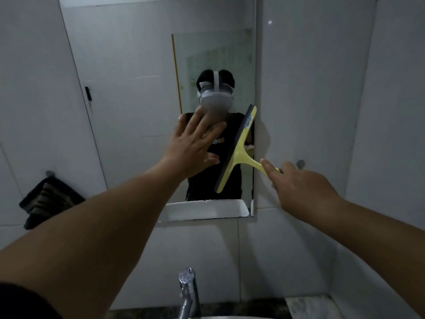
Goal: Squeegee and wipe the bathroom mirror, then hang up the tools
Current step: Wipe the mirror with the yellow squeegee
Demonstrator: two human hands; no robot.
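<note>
The bathroom mirror (138,88) hangs on the white tiled wall ahead of me. My right hand (299,183) grips the handle of a yellow squeegee (239,150), index finger stretched along the handle. Its dark blade stands nearly upright, tilted, against the glass near the mirror's right edge. My left hand (195,143) lies flat on the mirror with fingers spread, just left of the blade, holding nothing. A dark cloth (49,201) hangs from a wall hook (50,173) at the left.
A round wall hook (300,163) sits on the tiles right of the mirror, just beyond my right hand. A chrome tap (188,293) rises at the bottom centre over the basin edge. A small dark clip (88,93) is on the left wall.
</note>
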